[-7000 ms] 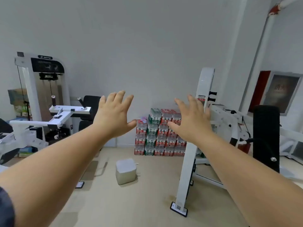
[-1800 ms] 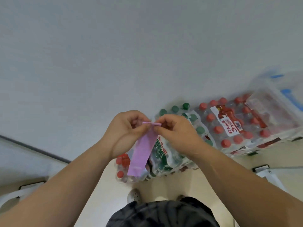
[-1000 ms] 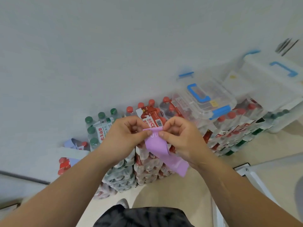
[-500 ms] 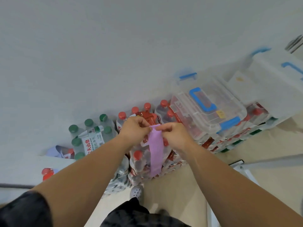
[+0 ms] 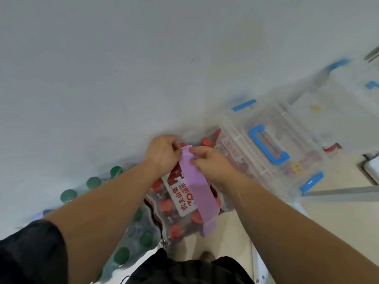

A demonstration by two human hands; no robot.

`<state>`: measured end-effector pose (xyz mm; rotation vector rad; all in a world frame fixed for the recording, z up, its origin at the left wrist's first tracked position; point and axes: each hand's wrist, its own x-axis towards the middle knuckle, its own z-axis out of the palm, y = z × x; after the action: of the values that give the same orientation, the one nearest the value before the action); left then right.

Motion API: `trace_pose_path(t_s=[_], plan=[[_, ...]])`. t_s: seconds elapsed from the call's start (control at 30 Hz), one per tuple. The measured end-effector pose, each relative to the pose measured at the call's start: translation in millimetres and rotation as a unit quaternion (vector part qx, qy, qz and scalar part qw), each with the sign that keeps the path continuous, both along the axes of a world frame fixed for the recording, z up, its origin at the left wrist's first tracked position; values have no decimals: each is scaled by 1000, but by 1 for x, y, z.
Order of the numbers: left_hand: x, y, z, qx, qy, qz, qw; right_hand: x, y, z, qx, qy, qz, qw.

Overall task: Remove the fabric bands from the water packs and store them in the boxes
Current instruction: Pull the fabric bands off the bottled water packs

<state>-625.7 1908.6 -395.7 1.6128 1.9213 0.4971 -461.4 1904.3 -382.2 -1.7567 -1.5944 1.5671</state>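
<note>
Over the far edge of the red-cap water pack (image 5: 164, 208), left hand (image 5: 162, 154) and right hand (image 5: 209, 165) both pinch the top end of one purple fabric band (image 5: 196, 189); it drapes from between them down across the pack to its near edge, alongside the white label (image 5: 180, 198) printed 农夫山泉 and "30" in red. One green-cap pack (image 5: 123, 253) sits just left. Two clear boxes with blue handles: nearer box (image 5: 266, 144) just right of the hands, farther box (image 5: 328, 111) blurred.
</note>
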Motion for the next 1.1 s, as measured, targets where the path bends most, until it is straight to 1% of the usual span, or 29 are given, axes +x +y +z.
trace_pose_path(t_s=[0.1, 0.17, 0.2, 0.27, 0.3, 0.37, 0.4, 0.57, 0.67, 0.77, 0.83, 0.97, 1.1], plan=[[-1, 4, -5, 4, 94, -35, 995, -4, 5, -2, 5, -22, 37, 999], [-1, -1, -8, 7, 122, -47, 991, -3, 5, -5, 16, -16, 40, 999], [-1, -4, -9, 11, 123, -40, 992, -2, 4, -6, 40, -19, 40, 998], [1, -12, -9, 18, 117, -7, 993, 2, 0, -11, 95, -29, 41, 994], [2, -18, -7, 21, 117, 12, 993, 3, -2, -13, 107, -23, 41, 993], [2, -34, -2, 20, 114, 54, 992, 4, -9, -9, 93, -6, 51, 994], [0, -43, 1, 19, 113, 73, 991, 4, -12, -7, 92, 0, 64, 994], [-15, -102, 12, -10, 134, 170, 976, -15, -22, -2, 154, 33, 150, 976], [-28, -143, 20, 4, 166, 229, 959, -36, -33, 3, 180, 33, 216, 959], [-46, -187, 28, 9, 197, 255, 947, -62, -49, 10, 181, 42, 287, 940], [-62, -213, 29, -2, 207, 272, 940, -79, -60, 16, 177, 33, 347, 920], [-95, -258, 23, -5, 185, 341, 922, -119, -86, 17, 187, 3, 421, 888], [-132, -303, 2, -38, 174, 372, 911, -167, -125, 10, 202, -9, 469, 860]])
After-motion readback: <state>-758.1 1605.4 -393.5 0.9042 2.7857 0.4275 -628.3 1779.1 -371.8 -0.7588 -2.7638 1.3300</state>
